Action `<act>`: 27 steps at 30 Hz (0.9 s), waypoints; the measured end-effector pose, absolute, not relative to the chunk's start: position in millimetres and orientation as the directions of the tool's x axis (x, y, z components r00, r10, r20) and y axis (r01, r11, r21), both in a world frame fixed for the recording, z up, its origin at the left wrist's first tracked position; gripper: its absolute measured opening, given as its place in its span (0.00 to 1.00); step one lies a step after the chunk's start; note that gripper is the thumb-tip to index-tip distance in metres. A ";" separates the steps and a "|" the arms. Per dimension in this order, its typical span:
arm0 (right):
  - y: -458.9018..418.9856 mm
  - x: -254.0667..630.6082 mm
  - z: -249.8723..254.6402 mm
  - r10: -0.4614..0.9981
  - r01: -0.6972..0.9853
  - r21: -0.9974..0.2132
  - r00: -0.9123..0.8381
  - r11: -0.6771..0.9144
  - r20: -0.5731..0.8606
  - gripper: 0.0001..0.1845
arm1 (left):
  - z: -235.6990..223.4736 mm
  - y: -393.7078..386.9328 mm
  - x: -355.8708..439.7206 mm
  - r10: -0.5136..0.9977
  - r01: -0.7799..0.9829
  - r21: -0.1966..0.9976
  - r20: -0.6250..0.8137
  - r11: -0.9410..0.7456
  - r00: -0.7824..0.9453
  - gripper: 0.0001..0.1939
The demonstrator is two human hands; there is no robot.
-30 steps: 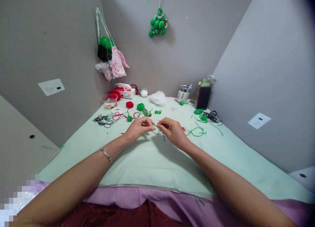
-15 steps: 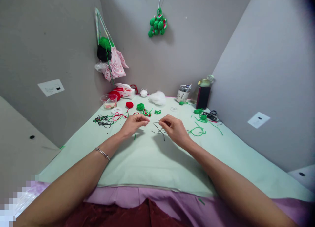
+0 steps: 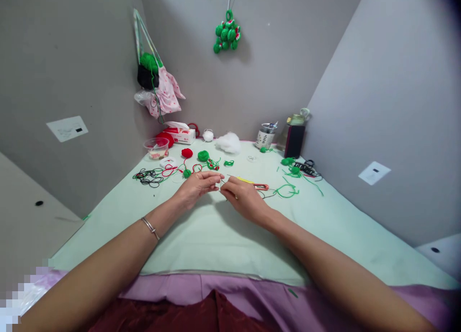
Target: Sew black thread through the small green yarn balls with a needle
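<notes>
Over the middle of the table, my left hand (image 3: 198,188) pinches a short dark thread (image 3: 222,181) between thumb and fingers. My right hand (image 3: 245,197) is close beside it, its fingers pressed together on the same dark thread. The fingertips nearly touch, and they hide most of the strand. Just behind my right hand lies a slim yellow and orange tool (image 3: 261,186), partly covered by the hand. A small green yarn ball (image 3: 187,173) sits beyond my left hand, near a red and green crocheted piece (image 3: 213,164).
Tangled black cord (image 3: 149,177) lies at the left, and a loop of green yarn (image 3: 287,191) at the right. Farther back are a red yarn ball (image 3: 187,152), a green yarn ball (image 3: 203,155), white stuffing (image 3: 228,143), a tissue box (image 3: 184,136) and a pen-holding can (image 3: 265,136).
My hands have come closer together, the right one moving left and slightly down. The strand between them was stretched sideways before. The yellow and orange tool now shows behind my right hand.
</notes>
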State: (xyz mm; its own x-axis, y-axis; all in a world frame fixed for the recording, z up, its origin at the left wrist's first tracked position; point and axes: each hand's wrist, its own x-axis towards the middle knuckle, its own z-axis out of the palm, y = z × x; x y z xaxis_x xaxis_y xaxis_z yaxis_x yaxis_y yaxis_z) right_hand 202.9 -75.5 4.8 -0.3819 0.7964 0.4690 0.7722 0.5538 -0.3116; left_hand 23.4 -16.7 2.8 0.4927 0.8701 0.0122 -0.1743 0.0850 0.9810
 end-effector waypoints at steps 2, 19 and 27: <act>-79.5 198.7 5.6 0.771 0.785 -0.235 -0.418 0.573 0.481 0.11 | -3.8 -15.6 25.7 0.887 -0.083 0.993 0.114 -0.085 0.448 0.12; -72.8 213.2 15.0 0.818 0.744 -0.424 -0.281 0.516 0.502 0.08 | -3.1 -14.2 21.4 0.851 0.055 0.956 0.228 -0.287 0.473 0.12; -73.7 210.4 14.3 0.839 0.711 -0.481 -0.294 0.512 0.458 0.09 | -1.7 -20.6 26.3 0.862 -0.135 0.987 0.142 -0.087 0.486 0.17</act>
State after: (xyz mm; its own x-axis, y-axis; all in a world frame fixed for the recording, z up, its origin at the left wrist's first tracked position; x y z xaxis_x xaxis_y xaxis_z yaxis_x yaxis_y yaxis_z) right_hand 210.4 -73.7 14.3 -0.2943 0.8390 0.4576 0.7114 0.5121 -0.4813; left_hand 26.3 -20.6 -1.7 0.4864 0.8621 0.1424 -0.1346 -0.0871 0.9871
